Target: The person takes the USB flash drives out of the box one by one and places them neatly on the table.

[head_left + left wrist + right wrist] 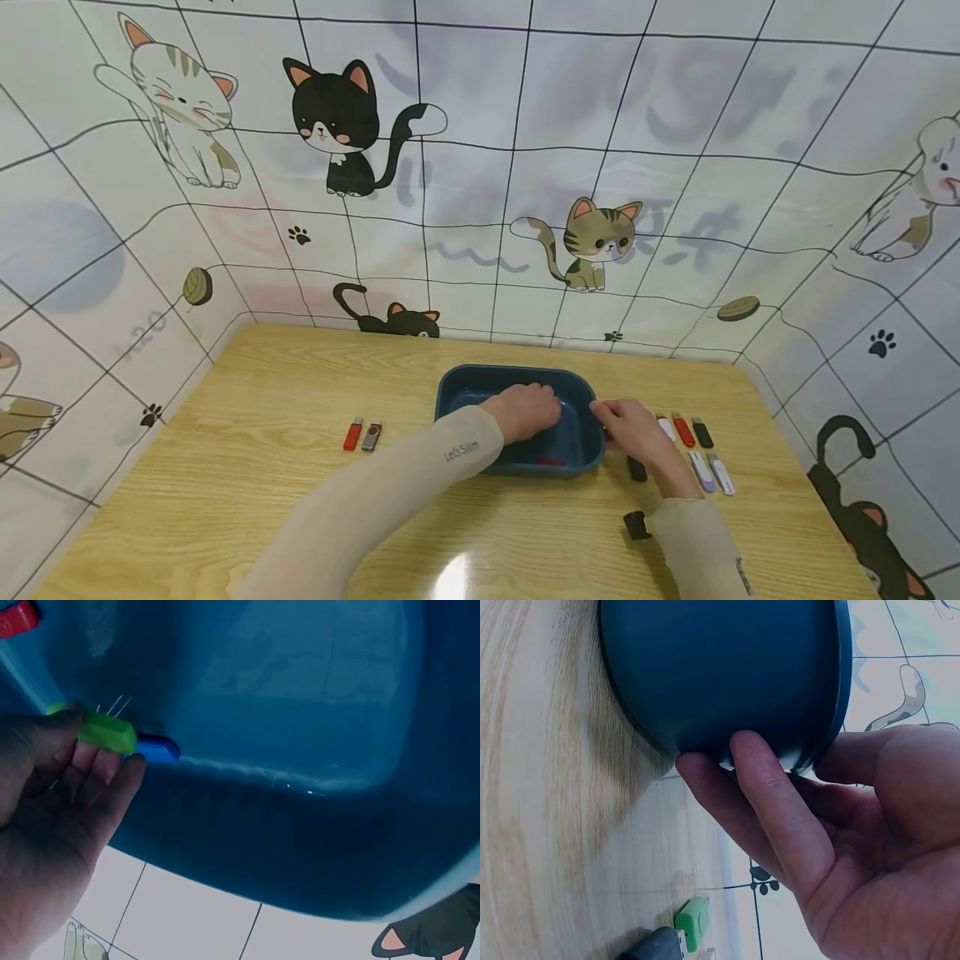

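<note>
Inside the dark blue plastic bin (517, 370), my left hand (528, 410) pinches a green USB stick (109, 731) between thumb and fingers. A blue USB stick (159, 748) shows just behind it, beside the bin's wall. Elsewhere in the bin, a red USB stick (16, 619) appears at the corner of the left wrist view. My right hand (636, 432) holds the bin's right end, thumb at the rim and fingers (769, 780) against the outer wall. In the head view, the back of the left hand hides the green stick.
On the table (247, 467), a red USB stick (352, 435) and a silver swivel one (371, 437) lie left of the bin. Several more sit at the right, including a red one (683, 430), a black one (702, 432) and a white one (722, 475). Cat-print sheeting (465, 183) encloses the table.
</note>
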The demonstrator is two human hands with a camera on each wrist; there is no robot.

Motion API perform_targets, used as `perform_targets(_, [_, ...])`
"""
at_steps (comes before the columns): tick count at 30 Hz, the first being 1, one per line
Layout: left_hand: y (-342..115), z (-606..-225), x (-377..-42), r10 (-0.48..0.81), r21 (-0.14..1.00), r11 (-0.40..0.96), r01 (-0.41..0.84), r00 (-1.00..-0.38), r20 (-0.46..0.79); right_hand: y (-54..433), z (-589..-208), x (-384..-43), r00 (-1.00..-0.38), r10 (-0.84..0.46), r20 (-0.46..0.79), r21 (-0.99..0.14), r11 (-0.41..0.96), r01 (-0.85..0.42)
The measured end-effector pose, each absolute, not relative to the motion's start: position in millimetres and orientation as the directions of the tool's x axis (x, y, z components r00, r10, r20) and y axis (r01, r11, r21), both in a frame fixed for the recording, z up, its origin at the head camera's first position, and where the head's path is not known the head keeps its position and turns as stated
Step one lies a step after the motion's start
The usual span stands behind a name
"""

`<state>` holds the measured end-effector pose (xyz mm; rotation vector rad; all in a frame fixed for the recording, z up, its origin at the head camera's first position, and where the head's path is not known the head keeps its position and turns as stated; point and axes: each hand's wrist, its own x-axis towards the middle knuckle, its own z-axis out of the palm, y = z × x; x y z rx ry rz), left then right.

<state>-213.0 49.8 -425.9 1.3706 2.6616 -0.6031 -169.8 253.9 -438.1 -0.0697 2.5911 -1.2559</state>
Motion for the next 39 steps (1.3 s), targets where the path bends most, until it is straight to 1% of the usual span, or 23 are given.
perform_targets(4, [47, -423, -214, 0.759, -0.290, 0.541, 0.790, -0.606, -0.237, 255, -437, -170, -0.964, -0.162, -0.212, -0.783, 0.618, 0.068])
perform_targets(13, [29, -405, -210, 0.773, -0.191, 0.576, 0.795, -0.606, -0.187, 253, -437, -170, -0.963, -0.154, -0.223, -0.791, 0.606, 0.086])
perform_targets(16, [19, -398, -209, 0.770, -0.135, 0.603, 0.786, -0.618, -0.157, 253, -436, -170, -0.962, -0.152, -0.226, -0.790, 0.607, 0.090])
perform_targets(22, [2, -390, -208, 0.762, 0.014, 0.646, 0.763, -0.643, -0.079, 253, -436, -170, -0.963, -0.155, -0.219, -0.790, 0.607, 0.082])
perform_targets(25, [-7, -386, -207, 0.762, 0.055, 0.648, 0.760, -0.647, -0.043, 253, -436, -170, -0.965, -0.153, -0.213, -0.788, 0.611, 0.077])
perform_targets(30, [-18, -381, -206, 0.741, 0.127, 0.667, 0.735, -0.671, -0.008, 254, -436, -170, -0.966, -0.151, -0.209, -0.782, 0.619, 0.072])
perform_targets(36, [-31, -377, -205, 0.711, 0.187, 0.687, 0.702, -0.703, 0.025, 253, -435, -168, -0.966, -0.152, -0.210, -0.785, 0.615, 0.074])
perform_targets(39, [-38, -374, -203, 0.705, 0.220, 0.682, 0.697, -0.707, 0.052, 253, -436, -168, -0.967, -0.142, -0.211, -0.784, 0.615, 0.081])
